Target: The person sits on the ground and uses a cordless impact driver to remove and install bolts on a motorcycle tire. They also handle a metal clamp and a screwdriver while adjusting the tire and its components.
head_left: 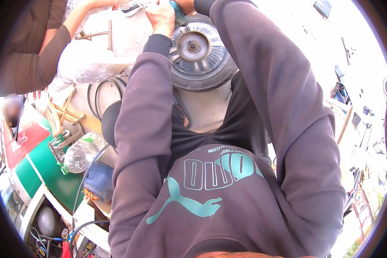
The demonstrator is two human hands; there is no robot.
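At the top edge, my left hand (161, 18) is closed, its fingertips partly cut off by the frame; what they grip cannot be made out. Just to its right is a teal and dark object (179, 13), perhaps the body of a power tool. My right hand (186, 6) is against that object and seems to grip it, with most of the fingers out of sight. Below both hands, a hub-motor wheel (206, 71) with a black tyre lies flat between my legs. Its finned metal face and central axle (193, 45) point up.
At the left, a co-worker's arm (51, 56) reaches toward the top edge, near a grey-and-white shoe (132, 8). Clear plastic wrapping (86, 64), wooden pieces (62, 112), a plastic bottle (84, 152), a blue container (99, 180) and cables crowd the left. Scattered tools (340, 92) lie right.
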